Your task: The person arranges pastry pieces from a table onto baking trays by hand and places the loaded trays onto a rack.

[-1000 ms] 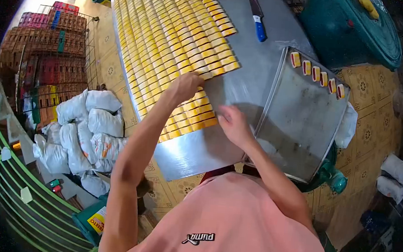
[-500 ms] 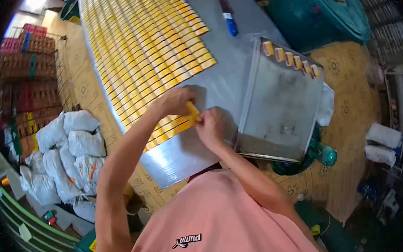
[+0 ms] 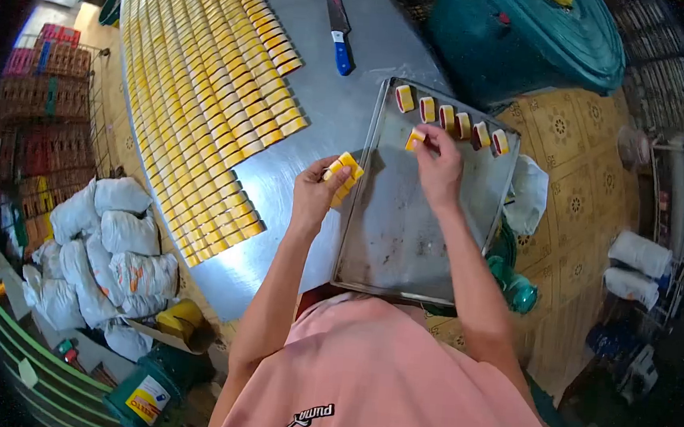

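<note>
My left hand (image 3: 313,195) is closed around several small yellow-topped pastry pieces (image 3: 347,166) and hovers at the near-left edge of the metal baking tray (image 3: 396,242). My right hand (image 3: 440,171) pinches a single pastry piece (image 3: 414,138) over the tray, just below its far-left corner. Along the tray's far edge stands a row of several cut pieces (image 3: 446,117), their red filling showing on the sides. Long strips of cut yellow pastry (image 3: 206,98) cover the left part of the metal table (image 3: 288,177).
A knife with a blue handle (image 3: 341,57) lies on the table beyond the tray. Past the table stands a large green bin (image 3: 524,43). White bags (image 3: 101,259) are piled on the floor at left, below stacked crates (image 3: 49,102).
Both hands have left the pastry strips, bringing pieces to the tray. The near end of the strips is shorter. The view has shifted, so the tray appears further left.
</note>
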A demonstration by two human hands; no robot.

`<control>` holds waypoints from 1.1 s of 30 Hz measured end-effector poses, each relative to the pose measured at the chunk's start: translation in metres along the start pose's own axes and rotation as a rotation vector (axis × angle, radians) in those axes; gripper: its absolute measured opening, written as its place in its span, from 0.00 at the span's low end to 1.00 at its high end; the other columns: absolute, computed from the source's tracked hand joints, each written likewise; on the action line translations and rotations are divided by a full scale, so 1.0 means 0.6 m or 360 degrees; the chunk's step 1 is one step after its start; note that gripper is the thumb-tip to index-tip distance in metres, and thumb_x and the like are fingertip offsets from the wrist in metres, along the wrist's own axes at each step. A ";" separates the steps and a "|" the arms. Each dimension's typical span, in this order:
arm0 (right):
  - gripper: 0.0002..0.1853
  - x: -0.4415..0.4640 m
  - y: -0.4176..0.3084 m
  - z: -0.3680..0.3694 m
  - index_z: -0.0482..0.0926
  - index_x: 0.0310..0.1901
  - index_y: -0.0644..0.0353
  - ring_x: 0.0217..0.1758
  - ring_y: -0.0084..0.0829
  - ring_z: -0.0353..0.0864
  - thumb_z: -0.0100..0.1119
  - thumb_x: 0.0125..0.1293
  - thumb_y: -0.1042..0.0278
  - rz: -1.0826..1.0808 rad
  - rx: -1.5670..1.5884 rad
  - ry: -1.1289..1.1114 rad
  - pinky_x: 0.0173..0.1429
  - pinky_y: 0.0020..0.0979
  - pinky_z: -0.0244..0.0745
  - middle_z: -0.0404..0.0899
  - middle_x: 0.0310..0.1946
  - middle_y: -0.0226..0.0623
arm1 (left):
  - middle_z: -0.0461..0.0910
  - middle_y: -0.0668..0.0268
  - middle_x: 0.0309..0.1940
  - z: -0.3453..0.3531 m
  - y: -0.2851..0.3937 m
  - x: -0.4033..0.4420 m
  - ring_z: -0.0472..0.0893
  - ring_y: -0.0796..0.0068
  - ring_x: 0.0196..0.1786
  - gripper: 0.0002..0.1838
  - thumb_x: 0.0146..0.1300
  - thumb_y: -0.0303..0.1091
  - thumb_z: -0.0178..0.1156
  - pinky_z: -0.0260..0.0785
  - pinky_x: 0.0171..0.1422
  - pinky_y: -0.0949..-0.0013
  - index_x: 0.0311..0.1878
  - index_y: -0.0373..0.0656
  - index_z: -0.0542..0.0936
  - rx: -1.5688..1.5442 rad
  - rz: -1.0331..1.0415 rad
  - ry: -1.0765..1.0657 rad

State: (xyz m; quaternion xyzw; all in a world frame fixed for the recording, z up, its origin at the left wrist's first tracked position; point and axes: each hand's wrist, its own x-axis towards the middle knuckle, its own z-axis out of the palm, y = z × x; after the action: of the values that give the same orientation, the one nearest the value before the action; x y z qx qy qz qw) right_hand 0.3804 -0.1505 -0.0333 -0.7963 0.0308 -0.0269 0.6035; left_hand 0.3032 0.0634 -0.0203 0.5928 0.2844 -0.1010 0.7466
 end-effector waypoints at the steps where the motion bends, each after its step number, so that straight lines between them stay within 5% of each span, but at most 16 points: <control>1: 0.14 0.025 -0.003 -0.008 0.82 0.52 0.62 0.49 0.30 0.83 0.63 0.65 0.77 -0.0115 -0.0078 -0.0190 0.53 0.31 0.78 0.85 0.44 0.39 | 0.86 0.61 0.43 0.012 0.012 -0.005 0.83 0.76 0.41 0.22 0.65 0.38 0.72 0.76 0.46 0.73 0.57 0.36 0.82 -0.0002 -0.0003 0.0030; 3: 0.15 0.059 0.011 -0.004 0.83 0.53 0.61 0.50 0.31 0.84 0.63 0.65 0.77 -0.0221 -0.0146 -0.0405 0.53 0.31 0.78 0.85 0.45 0.40 | 0.85 0.59 0.42 0.034 0.025 -0.014 0.84 0.74 0.41 0.21 0.66 0.36 0.71 0.76 0.45 0.74 0.57 0.35 0.82 0.0216 -0.0029 0.0007; 5: 0.17 0.075 0.032 0.012 0.83 0.56 0.60 0.54 0.32 0.83 0.63 0.65 0.77 -0.0717 -0.0560 -0.0455 0.54 0.31 0.78 0.86 0.46 0.41 | 0.85 0.60 0.43 0.056 0.002 0.001 0.84 0.75 0.41 0.20 0.66 0.34 0.70 0.76 0.45 0.73 0.57 0.35 0.82 0.0215 0.0019 -0.0024; 11: 0.15 0.012 0.003 -0.063 0.84 0.53 0.64 0.51 0.31 0.84 0.63 0.64 0.78 -0.0112 -0.0021 -0.0834 0.55 0.31 0.79 0.85 0.46 0.39 | 0.86 0.64 0.44 0.119 -0.025 0.025 0.82 0.81 0.45 0.19 0.67 0.33 0.70 0.76 0.50 0.73 0.57 0.34 0.83 0.0103 0.0243 -0.0368; 13: 0.15 0.004 0.027 -0.079 0.84 0.52 0.64 0.47 0.29 0.84 0.64 0.64 0.78 0.0286 0.0046 -0.0696 0.54 0.31 0.79 0.85 0.44 0.38 | 0.86 0.63 0.43 0.131 -0.030 0.025 0.82 0.79 0.45 0.20 0.67 0.32 0.69 0.76 0.51 0.72 0.58 0.32 0.81 0.0299 0.0093 -0.0227; 17: 0.13 0.054 0.005 -0.059 0.85 0.50 0.65 0.46 0.34 0.85 0.66 0.64 0.76 -0.0074 -0.0240 -0.0440 0.53 0.32 0.78 0.86 0.44 0.41 | 0.85 0.60 0.47 0.135 -0.006 0.003 0.83 0.76 0.47 0.20 0.68 0.31 0.68 0.76 0.52 0.72 0.59 0.32 0.79 0.0249 -0.0114 0.0013; 18: 0.15 0.063 0.018 -0.046 0.83 0.53 0.65 0.49 0.42 0.84 0.66 0.65 0.74 -0.0462 -0.0412 -0.0466 0.56 0.36 0.77 0.85 0.49 0.44 | 0.85 0.59 0.49 0.137 -0.016 0.007 0.83 0.76 0.47 0.21 0.68 0.31 0.68 0.76 0.53 0.71 0.60 0.32 0.78 0.0198 -0.0035 -0.0029; 21: 0.18 0.050 0.024 -0.050 0.82 0.56 0.64 0.54 0.48 0.82 0.65 0.65 0.74 -0.0376 -0.0308 -0.0357 0.60 0.39 0.75 0.84 0.52 0.47 | 0.84 0.59 0.50 0.151 -0.034 0.014 0.83 0.75 0.46 0.21 0.67 0.29 0.68 0.76 0.52 0.70 0.61 0.33 0.77 0.0236 0.0161 -0.0114; 23: 0.18 0.020 0.016 -0.084 0.82 0.57 0.64 0.52 0.40 0.84 0.65 0.66 0.75 -0.0372 -0.0290 -0.0372 0.57 0.35 0.77 0.84 0.51 0.43 | 0.85 0.59 0.48 0.162 -0.039 0.015 0.84 0.75 0.45 0.21 0.66 0.28 0.68 0.76 0.52 0.70 0.60 0.33 0.77 0.0336 0.0252 -0.0168; 25: 0.17 -0.006 0.021 -0.121 0.82 0.57 0.64 0.49 0.29 0.84 0.64 0.66 0.76 0.0198 0.0071 -0.0833 0.54 0.29 0.78 0.85 0.49 0.37 | 0.84 0.62 0.48 0.179 -0.040 0.017 0.83 0.75 0.47 0.22 0.66 0.28 0.68 0.77 0.52 0.70 0.62 0.33 0.76 0.0114 0.0241 -0.0508; 26: 0.15 -0.006 0.035 -0.133 0.83 0.55 0.64 0.46 0.21 0.82 0.63 0.67 0.77 0.0166 0.0031 -0.0776 0.51 0.26 0.77 0.85 0.45 0.32 | 0.85 0.62 0.47 0.182 -0.038 0.014 0.83 0.75 0.47 0.20 0.67 0.27 0.68 0.78 0.52 0.70 0.60 0.34 0.77 0.0270 0.0046 -0.0431; 30: 0.13 0.023 0.050 -0.126 0.84 0.53 0.63 0.45 0.23 0.83 0.63 0.67 0.76 0.0117 -0.0118 -0.0392 0.52 0.27 0.78 0.86 0.43 0.34 | 0.86 0.59 0.44 0.179 -0.062 0.027 0.84 0.74 0.46 0.19 0.66 0.30 0.70 0.77 0.52 0.70 0.55 0.33 0.77 0.0063 -0.0043 0.0027; 33: 0.13 0.053 0.066 -0.110 0.84 0.52 0.62 0.49 0.33 0.84 0.63 0.67 0.75 -0.0436 -0.0530 -0.0361 0.53 0.31 0.78 0.87 0.47 0.40 | 0.85 0.60 0.46 0.183 -0.056 0.011 0.84 0.74 0.47 0.20 0.66 0.30 0.69 0.77 0.52 0.70 0.57 0.34 0.77 0.0116 0.0091 -0.0053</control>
State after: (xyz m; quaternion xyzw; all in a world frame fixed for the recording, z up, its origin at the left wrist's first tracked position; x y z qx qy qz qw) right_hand 0.4063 -0.2272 -0.0535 -0.8795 -0.1414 -0.0134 0.4543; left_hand 0.3256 -0.0485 -0.0370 0.6258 0.2511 -0.0998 0.7316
